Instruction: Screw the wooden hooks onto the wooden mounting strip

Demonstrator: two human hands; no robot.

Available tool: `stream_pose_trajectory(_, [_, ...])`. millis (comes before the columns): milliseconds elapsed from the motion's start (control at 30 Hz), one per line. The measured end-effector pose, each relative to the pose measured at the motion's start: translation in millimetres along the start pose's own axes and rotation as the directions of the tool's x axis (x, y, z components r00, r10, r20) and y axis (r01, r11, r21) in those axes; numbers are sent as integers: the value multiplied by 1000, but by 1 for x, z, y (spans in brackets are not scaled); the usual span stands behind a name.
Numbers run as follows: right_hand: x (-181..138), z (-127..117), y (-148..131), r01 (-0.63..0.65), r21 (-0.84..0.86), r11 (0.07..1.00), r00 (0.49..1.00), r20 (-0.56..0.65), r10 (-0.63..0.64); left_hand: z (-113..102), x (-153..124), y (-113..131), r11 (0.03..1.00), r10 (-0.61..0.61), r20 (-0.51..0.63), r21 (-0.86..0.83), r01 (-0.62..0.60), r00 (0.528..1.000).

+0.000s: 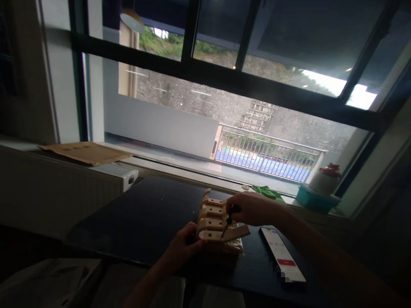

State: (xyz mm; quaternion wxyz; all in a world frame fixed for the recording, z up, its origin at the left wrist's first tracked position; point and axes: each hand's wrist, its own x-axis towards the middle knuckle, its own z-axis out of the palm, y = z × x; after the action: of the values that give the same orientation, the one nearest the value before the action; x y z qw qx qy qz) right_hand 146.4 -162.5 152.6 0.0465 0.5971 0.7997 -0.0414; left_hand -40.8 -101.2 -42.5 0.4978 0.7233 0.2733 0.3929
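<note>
On the dark table sits a light wooden piece (210, 223) with several curved ribs and dark holes in them. My left hand (186, 243) is closed around its near left corner, thumb along the front edge. Above its right side, my right hand (245, 208) grips a screwdriver (227, 223) with a dark handle, pointed down and tilted. The tip meets the nearest rib close to a hole. A flat wooden strip (237, 232) sticks out to the right of that rib. Beneath the wooden piece lies something in clear plastic wrap (236, 247).
A phone (282, 256) with a lit screen lies on the dark table (135, 218), right of the work. A green cloth (268, 192) and a teal box (316, 199) rest on the windowsill. Back left, a brown envelope (86, 152) lies above a white radiator (64, 184).
</note>
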Motion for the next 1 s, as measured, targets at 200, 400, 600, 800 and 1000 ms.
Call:
stream_pose_trajectory(200, [7, 9, 11, -2, 29, 1000, 999, -43, 3, -1, 1, -9, 1000, 6, -22, 1, -6, 1000])
stream_pose_trajectory(400, [5, 14, 15, -42, 34, 999, 998, -52, 44, -1, 1, -11, 1000, 12, -10, -10, -12, 1000])
stream_pose_trajectory(600, [-4, 4, 13, 14, 30, 999, 1000, -5, -14, 0, 0, -6, 1000, 7, -4, -15, -7, 1000])
stream_pose_trajectory(800, [3, 11, 12, -2, 38, 999, 1000, -22, 3, 1, -2, -10, 1000, -13, -59, -7, 13, 998])
stream_pose_trajectory(1000, [0, 12, 7, -37, 7, 999, 997, -60, 37, 3, -3, -7, 998, 58, -159, 9, -58, 986])
